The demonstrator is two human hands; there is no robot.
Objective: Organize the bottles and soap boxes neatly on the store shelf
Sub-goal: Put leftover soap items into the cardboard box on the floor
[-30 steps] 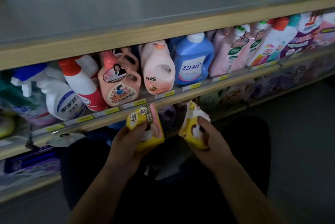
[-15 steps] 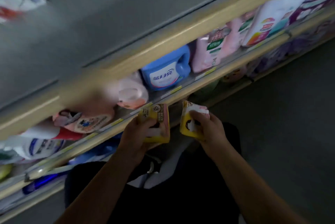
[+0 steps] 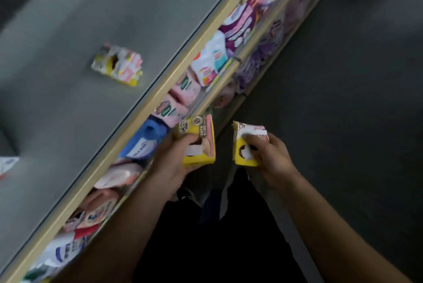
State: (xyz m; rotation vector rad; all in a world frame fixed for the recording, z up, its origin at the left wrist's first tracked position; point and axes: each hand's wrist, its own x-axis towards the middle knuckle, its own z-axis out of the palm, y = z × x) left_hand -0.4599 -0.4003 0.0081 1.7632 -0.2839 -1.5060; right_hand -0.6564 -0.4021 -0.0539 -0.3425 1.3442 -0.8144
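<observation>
In front of the shelf's wooden edge [image 3: 137,120], low in my view, my left hand [image 3: 170,163] grips a yellow soap box [image 3: 199,131], thumb curled over its printed face and fingers wrapped underneath. At three o'clock from it, a small gap away, my right hand [image 3: 272,156] holds a second yellow soap box [image 3: 242,145], fingers bent around its far side and thumb pressed on its front beside a dark round mark. The two boxes do not touch. Up at ten o'clock from my left hand, on the grey top shelf [image 3: 91,19], lies a bundle of soap boxes [image 3: 117,65], yellow, white and pink, well apart from everything else on that board. Under the wooden edge runs a tilted row of bottles: a blue detergent bottle [image 3: 146,138] just beside my left hand at nine o'clock, pink bottles [image 3: 180,97] further up the row toward one o'clock, a white bottle with a red and blue label [image 3: 210,62] beyond them, then purple packs [image 3: 242,24]. Toward seven o'clock, more pink and white bottles [image 3: 109,193] lean along the same tier, blurred. The dark floor [image 3: 343,76] fills the right side.
</observation>
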